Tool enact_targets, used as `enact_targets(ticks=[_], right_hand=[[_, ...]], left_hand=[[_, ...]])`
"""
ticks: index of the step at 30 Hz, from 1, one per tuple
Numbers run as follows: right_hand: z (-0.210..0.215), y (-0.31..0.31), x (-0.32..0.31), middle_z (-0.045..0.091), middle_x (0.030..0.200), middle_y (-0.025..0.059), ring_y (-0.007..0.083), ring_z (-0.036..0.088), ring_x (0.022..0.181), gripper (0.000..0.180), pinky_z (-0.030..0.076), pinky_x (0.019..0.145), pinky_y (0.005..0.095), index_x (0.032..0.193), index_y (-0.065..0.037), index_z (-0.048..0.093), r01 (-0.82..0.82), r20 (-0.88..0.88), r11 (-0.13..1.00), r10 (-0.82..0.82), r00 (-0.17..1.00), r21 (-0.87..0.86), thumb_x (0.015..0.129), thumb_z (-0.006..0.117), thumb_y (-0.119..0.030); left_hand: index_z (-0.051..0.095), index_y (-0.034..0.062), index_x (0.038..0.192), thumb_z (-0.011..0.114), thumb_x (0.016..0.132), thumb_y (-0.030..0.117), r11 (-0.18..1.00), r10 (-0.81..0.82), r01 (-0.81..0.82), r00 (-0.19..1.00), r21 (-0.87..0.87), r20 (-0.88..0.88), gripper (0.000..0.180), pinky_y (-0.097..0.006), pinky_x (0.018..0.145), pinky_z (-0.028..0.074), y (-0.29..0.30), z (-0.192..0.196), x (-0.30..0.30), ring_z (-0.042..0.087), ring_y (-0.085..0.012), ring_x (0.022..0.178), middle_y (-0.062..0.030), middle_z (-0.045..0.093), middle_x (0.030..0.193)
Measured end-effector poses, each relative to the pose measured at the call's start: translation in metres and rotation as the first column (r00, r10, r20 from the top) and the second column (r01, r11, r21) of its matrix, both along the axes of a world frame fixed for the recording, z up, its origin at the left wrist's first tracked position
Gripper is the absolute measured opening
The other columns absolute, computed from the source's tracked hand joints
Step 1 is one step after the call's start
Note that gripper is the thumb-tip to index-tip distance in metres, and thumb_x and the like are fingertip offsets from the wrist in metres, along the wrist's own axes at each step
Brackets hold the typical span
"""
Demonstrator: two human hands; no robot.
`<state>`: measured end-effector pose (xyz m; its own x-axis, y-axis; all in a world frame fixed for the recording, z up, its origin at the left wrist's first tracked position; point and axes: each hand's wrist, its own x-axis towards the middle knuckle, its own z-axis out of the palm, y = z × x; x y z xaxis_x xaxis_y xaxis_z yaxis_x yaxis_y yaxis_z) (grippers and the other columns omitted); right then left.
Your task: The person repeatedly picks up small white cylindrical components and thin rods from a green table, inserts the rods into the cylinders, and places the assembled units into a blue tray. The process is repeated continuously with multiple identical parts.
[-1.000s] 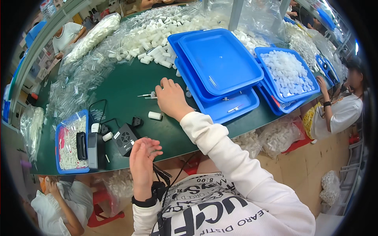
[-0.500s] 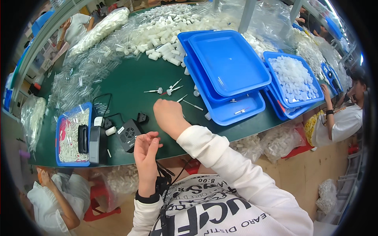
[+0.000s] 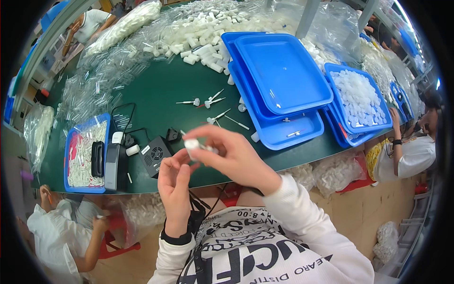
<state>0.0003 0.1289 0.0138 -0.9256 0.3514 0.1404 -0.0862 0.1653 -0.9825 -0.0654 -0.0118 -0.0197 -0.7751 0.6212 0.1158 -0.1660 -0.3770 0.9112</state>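
Lifted off the green table point(image 3: 156, 90) since a second ago, the right hand point(image 3: 231, 154) is now raised in front of the chest, where it is met by the left hand point(image 3: 175, 182). A small white cap point(image 3: 191, 143) with a thin needle-like pin is pinched between the right thumb and forefinger, and it is held level, seemingly so the pin end can be lined up. The left fingers are curled up just below the pinch, their tips touching or nearly touching the piece; whether anything is gripped by them cannot be told. Beyond the grip, well apart, loose pins with white caps point(image 3: 208, 104) are left scattered within easy reach. Farther out to the right of the grip, stacked blue trays point(image 3: 283, 71) are kept. To its left, close by, a small black box point(image 3: 156, 154) is seen.
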Motion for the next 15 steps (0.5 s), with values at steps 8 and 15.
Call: enact_targets(ticks=[8,15], right_hand=[[0.004,-0.017,0.053,0.06,0.078,0.0049,0.0103,0.054,0.059,0.024,0.043,0.051,0.0227,0.104,-0.009,0.061,0.047,0.058,0.992,-0.054,0.997,0.113,0.08,0.064,-0.01],[0.005,-0.009,0.081,0.056,0.073,0.0054,0.015,0.055,0.056,0.01,0.044,0.049,0.0257,0.087,-0.004,0.06,0.248,-0.043,0.869,-0.254,0.966,0.429,0.078,0.063,-0.002]], left_hand=[[0.039,0.0063,0.083,0.062,0.077,-0.009,0.982,-0.187,0.182,0.973,0.05,0.135,0.028,-0.03,0.084,0.045,-0.005,-0.001,0.022,0.056,-0.0164,0.094,-0.0136,0.058,0.1],[0.037,0.0064,0.076,0.071,0.067,-0.01,0.992,0.01,-0.019,0.997,-0.126,-0.071,0.038,-0.031,0.075,0.05,-0.006,0.003,0.033,0.06,-0.0214,0.088,-0.0213,0.063,0.093]])
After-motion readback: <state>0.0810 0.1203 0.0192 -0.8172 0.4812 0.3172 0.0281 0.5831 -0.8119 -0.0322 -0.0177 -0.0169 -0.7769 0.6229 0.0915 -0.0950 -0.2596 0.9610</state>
